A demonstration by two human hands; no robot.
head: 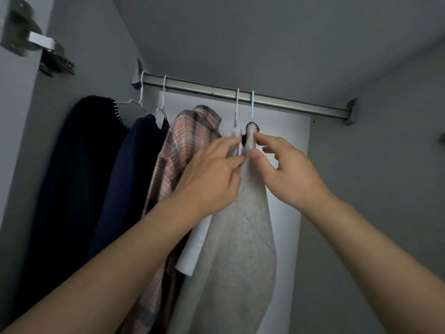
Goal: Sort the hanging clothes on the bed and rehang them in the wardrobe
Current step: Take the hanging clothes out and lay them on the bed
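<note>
Head view: grey fleecy sweater (pixel 231 237) hangs from steel rail (pixel 240 92) on teal hanger (pixel 252 104), centre frame. Left hand (pixel 212 174) at 9 o'clock and right hand (pixel 286 169) at 3 o'clock pinch its red-trimmed collar; plaid shirt (pixel 173 150) farther left.

Metal door hinge (pixel 36 42) upper left; small dark fitting (pixel 441 138) on right wall

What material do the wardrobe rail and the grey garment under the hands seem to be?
The rail looks like brushed metal: silvery with a dull sheen. The grey garment seems a soft knit or fleece: nubbly, matte surface, dark red trim at its neck.
</note>
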